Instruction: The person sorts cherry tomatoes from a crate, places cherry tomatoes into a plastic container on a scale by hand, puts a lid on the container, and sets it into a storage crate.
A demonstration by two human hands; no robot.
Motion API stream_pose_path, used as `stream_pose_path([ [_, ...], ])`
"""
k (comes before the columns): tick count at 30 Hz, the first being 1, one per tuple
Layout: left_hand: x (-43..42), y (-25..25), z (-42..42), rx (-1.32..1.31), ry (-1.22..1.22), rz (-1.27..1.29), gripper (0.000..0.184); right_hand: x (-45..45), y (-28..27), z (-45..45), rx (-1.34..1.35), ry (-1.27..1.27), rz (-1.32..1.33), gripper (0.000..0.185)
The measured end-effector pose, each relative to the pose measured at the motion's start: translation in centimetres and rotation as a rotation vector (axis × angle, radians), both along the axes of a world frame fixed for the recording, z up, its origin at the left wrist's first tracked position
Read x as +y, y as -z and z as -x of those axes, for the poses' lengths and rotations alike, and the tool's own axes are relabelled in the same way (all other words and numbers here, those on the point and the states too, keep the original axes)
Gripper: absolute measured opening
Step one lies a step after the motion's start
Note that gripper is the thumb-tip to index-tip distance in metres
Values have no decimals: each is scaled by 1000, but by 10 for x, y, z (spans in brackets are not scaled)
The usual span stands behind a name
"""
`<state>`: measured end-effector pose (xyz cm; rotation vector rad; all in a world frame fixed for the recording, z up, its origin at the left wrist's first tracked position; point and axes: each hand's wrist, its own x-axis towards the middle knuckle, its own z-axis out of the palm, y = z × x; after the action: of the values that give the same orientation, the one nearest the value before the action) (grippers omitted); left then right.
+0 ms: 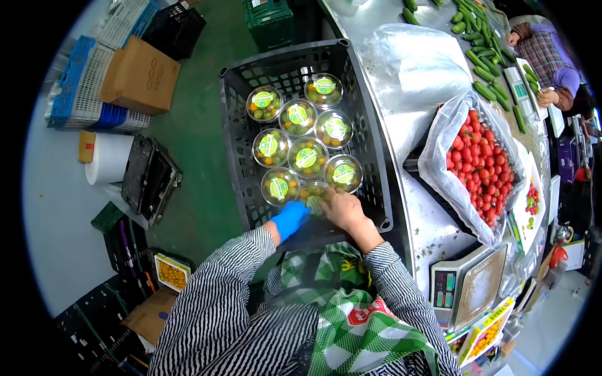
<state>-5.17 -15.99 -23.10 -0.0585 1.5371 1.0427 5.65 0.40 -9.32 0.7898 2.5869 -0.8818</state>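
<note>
In a black crate [370, 125] stand several round clear containers with green labels, such as one [297, 117] near the middle, with orange and green pieces inside. My left hand [290, 220], in a blue glove, and my bare right hand [342, 209] are both at a container [313, 194] at the crate's near end. The left fingers rest against its left side. The right fingers lie over its right part, near the label. Both hands are closed around this container, which they partly hide.
To the right, a metal table [417, 210] bears a lined crate of red tomatoes [480, 169], a scale [467, 288], plastic bags [423, 59] and cucumbers [483, 56]. A co-worker [552, 56] is at its far side. Cardboard box [141, 75] and crates stand left.
</note>
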Motion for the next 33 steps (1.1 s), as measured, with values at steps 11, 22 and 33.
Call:
stream_pose_path([
  [11, 13, -53, 10, -407, -174, 107, 21, 8, -15, 1, 33, 79, 114, 34],
  [22, 11, -71, 21, -435, -125, 103, 30, 11, -12, 4, -91, -63, 237, 43],
  [33, 17, -67, 12, -444, -166, 33, 36, 9, -1, -9, 116, -178, 373, 70],
])
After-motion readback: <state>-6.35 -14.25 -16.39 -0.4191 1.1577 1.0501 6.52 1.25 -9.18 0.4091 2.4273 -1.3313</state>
